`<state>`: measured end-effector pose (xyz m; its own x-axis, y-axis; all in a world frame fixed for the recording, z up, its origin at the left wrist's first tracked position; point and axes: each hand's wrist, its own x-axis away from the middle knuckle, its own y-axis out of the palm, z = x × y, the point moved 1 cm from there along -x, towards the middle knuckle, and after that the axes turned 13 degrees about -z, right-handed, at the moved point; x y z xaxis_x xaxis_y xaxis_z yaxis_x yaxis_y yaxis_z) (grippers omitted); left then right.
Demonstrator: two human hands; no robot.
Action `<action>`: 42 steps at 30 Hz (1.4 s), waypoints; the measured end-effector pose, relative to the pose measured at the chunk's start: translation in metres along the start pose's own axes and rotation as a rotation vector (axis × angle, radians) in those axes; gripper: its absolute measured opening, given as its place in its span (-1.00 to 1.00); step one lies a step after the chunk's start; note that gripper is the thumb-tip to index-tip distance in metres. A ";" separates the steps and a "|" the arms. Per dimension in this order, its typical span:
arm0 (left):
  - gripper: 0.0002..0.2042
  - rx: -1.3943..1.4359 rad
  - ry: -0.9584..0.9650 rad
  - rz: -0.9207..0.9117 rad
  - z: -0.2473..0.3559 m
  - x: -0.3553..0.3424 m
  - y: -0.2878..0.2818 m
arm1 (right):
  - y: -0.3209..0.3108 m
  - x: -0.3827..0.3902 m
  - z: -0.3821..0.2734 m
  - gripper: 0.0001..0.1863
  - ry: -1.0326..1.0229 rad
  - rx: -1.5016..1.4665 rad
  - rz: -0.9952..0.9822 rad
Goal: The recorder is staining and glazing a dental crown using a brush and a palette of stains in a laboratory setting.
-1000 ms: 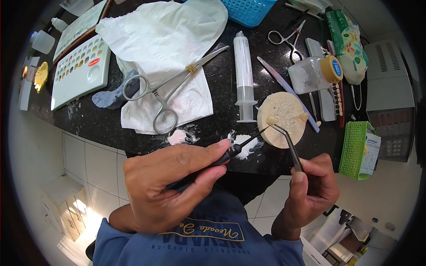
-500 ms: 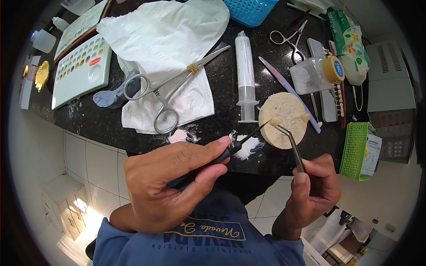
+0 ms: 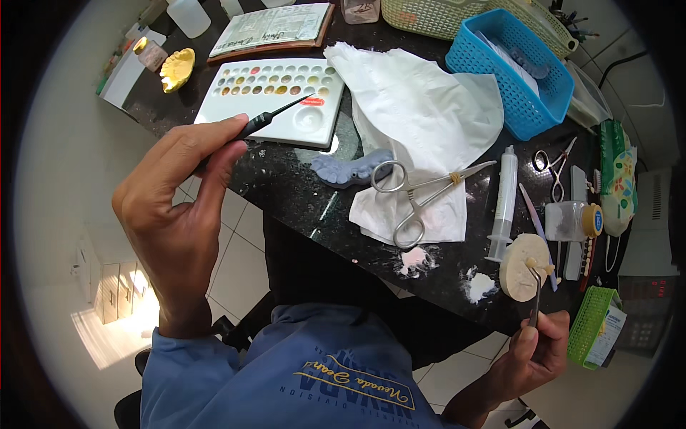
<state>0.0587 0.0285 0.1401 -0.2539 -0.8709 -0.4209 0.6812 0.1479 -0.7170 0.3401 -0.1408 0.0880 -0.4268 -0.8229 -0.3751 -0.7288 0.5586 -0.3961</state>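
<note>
My left hand (image 3: 175,193) is closed around a slim black-handled tool (image 3: 259,124), its fine tip at the lower wells of the white palette (image 3: 236,111); I cannot tell whether it touches. At the lower right, my right hand (image 3: 536,350) grips steel tweezers (image 3: 536,304), whose tips meet a small cream piece (image 3: 532,264) on a round beige block (image 3: 514,279). Pink powder (image 3: 413,261) and white powder (image 3: 477,286) lie left of the block. A blue-grey dental mould (image 3: 339,171) rests beside large forceps (image 3: 414,200) on white tissue (image 3: 407,107).
A syringe (image 3: 504,193), small scissors (image 3: 554,168) and a lidded jar (image 3: 566,222) lie rightward, beside a green packet (image 3: 614,193) and green basket (image 3: 586,325). Behind are a blue basket (image 3: 532,104), an open-lidded case (image 3: 264,32), a yellow cast (image 3: 175,71) and bottles (image 3: 187,14).
My left hand has carried the black tool away from the round block, up and leftward to the palette. My view has turned left. The tweezers stay at the block.
</note>
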 end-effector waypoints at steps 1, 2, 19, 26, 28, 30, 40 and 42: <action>-0.82 -0.197 0.041 -0.027 -0.003 -0.004 -0.007 | 0.002 -0.001 0.000 -0.81 -0.009 0.010 0.001; -0.80 -0.393 0.081 -0.057 -0.005 -0.007 -0.012 | 0.003 -0.001 -0.001 -0.82 0.025 -0.005 -0.016; -0.73 -0.755 0.265 -0.205 -0.009 -0.019 -0.013 | 0.002 0.000 0.009 -0.79 -0.058 0.080 -0.004; -0.73 -0.786 0.261 -0.217 -0.001 -0.019 -0.011 | -0.002 0.002 0.007 -0.81 -0.023 0.062 0.032; -0.74 -0.776 0.268 -0.212 0.000 -0.020 -0.013 | -0.003 0.002 0.007 -0.81 -0.007 0.064 0.041; -0.76 -0.699 0.238 -0.188 0.004 -0.019 -0.014 | -0.005 0.002 0.005 -0.81 -0.033 0.060 0.031; -0.66 0.318 0.221 -0.379 0.047 0.030 0.034 | 0.006 -0.007 0.004 -0.80 -0.105 0.063 -0.015; -0.67 0.446 0.229 -0.421 0.057 0.036 0.051 | 0.006 -0.006 0.001 -0.81 -0.040 0.003 -0.004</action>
<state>0.1235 -0.0221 0.1207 -0.6674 -0.6826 -0.2977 0.6986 -0.4353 -0.5679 0.3392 -0.1325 0.0870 -0.4022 -0.8201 -0.4071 -0.7284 0.5560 -0.4003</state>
